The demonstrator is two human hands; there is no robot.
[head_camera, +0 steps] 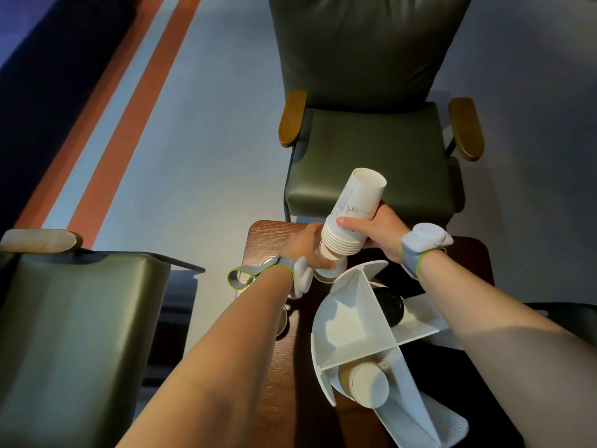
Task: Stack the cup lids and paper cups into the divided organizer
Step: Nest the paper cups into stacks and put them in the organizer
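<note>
My right hand [376,234] grips a tilted stack of white paper cups [355,208], bottoms pointing up and away, rims toward the table. My left hand [310,250] reaches under the stack's lower end and holds a single cup [326,253] at the stack's mouth. The white divided organizer [355,321] stands on the dark wooden table [268,234] just in front of both hands. Its near compartment holds a stack of paper cups [365,383] lying mouth away. A stack of black lids [389,307] sits in a right compartment. The left compartment is bare.
A green armchair [371,130] with wooden armrests stands beyond the table. Another green seat [74,318] is at the left. More cups [281,321] rest on the table under my left forearm, partly hidden. Both wrists wear grey bands with white devices.
</note>
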